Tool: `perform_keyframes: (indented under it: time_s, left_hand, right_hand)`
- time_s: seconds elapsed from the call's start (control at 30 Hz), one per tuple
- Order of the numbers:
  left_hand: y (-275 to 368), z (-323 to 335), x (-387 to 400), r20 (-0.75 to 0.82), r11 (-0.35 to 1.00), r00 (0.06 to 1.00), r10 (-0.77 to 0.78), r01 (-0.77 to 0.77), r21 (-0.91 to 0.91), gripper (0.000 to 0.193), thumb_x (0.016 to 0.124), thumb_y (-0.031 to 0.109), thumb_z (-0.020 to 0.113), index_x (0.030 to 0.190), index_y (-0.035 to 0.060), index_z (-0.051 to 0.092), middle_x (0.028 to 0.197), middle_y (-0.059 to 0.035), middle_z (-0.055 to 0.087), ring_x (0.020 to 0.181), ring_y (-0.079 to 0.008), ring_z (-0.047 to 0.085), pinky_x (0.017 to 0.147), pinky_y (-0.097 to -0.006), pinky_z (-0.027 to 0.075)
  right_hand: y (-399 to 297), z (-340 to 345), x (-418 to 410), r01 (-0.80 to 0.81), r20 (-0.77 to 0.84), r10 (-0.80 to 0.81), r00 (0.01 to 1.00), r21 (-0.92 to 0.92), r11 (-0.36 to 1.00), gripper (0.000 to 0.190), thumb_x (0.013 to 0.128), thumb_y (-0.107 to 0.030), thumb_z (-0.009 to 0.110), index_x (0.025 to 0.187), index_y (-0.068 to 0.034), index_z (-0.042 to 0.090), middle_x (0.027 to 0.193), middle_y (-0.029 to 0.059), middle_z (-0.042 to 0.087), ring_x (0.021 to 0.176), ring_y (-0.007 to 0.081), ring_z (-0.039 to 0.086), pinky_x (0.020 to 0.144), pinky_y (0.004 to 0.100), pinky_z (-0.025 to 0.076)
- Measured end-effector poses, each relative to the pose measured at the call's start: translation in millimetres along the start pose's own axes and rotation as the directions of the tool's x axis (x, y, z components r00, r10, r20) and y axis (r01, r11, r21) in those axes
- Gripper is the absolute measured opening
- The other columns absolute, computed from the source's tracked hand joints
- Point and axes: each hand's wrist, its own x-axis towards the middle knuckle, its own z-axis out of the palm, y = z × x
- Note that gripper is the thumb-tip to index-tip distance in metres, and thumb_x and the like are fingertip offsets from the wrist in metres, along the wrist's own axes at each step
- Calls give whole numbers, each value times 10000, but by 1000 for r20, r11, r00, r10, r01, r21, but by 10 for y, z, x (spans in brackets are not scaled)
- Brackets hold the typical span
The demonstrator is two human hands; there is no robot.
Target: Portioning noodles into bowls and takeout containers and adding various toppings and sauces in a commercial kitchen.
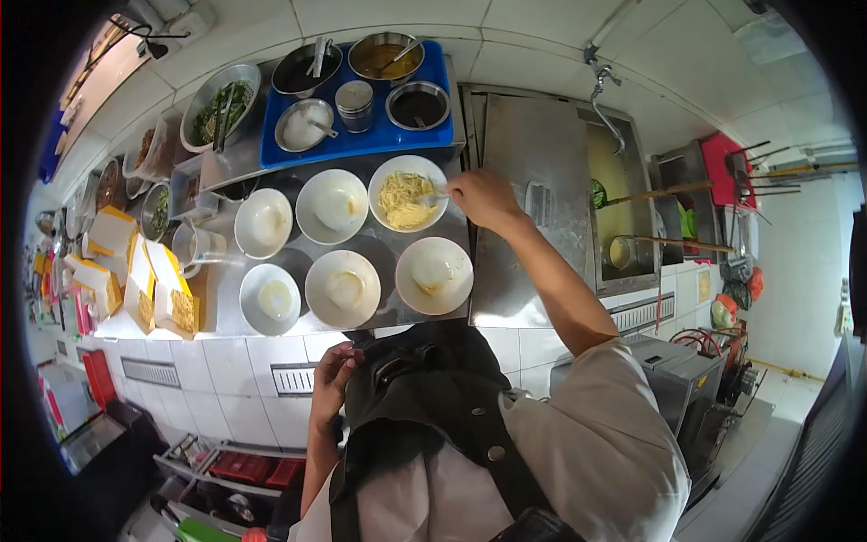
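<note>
My right hand [482, 198] reaches to the rim of a white bowl of pale yellow noodles [405, 193]. It grips a blurred utensil [433, 196] whose far end lies among the noodles; its kind is unclear. Below stands a pink-rimmed bowl [443, 261] with a little brown sauce. Several other white bowls stand to the left, among them one [332, 206] beside the noodles and one [342, 288] nearer me, each with a small pale or brownish residue. My left hand [336, 376] hangs before my dark apron [413, 386], fingers loosely curled, with nothing visible in it.
A blue tray [267, 146] holds metal bowls of seasonings and a lidded metal canister [354, 106]. A colander of greens [220, 112] stands left of it. Yellow-and-white cartons [162, 288] crowd the counter's left. Wooden-handled strainers [660, 193] rest over the cooking vat [613, 169] at right.
</note>
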Motion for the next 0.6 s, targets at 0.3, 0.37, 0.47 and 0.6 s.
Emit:
perform_keyframes:
  time_s: [0.3,0.37,0.47,0.6]
  left_hand:
    - [-1412,-335,-57,-415,957,909,-41,155,246,361,937,171,600,1224,-38,534,1033,-105,643,842,-146,607,696,-260,482]
    - [-1633,-364,-117,-460,969,875,-151,222,104,363,928,159,607,1225,-38,538,1008,-107,648,837,-148,611,700,-270,485]
    - [-2051,-605,-242,-412,960,901,-139,224,167,353,932,155,585,1233,-26,544,1009,-117,655,863,-161,621,726,-283,487]
    - [-2276,-668,-289,-462,893,851,-249,386,231,372,925,141,585,1247,-40,536,1033,-151,663,895,-201,630,776,-305,495]
  right_hand:
    - [-56,-101,138,48,-93,-72,993,-239,970,168,795,-55,534,791,-25,699,842,199,687,810,353,690,639,446,547]
    - [-52,-23,226,45,-110,-73,991,-238,970,167,786,-41,528,770,-11,691,839,209,684,815,358,687,649,454,549]
    - [29,512,385,71,-32,-80,996,-214,974,178,819,-79,551,824,3,709,825,204,689,803,336,692,655,415,546]
    - [541,806,281,-77,-60,126,990,522,849,239,839,-151,658,983,33,710,797,169,704,755,218,690,688,294,516]
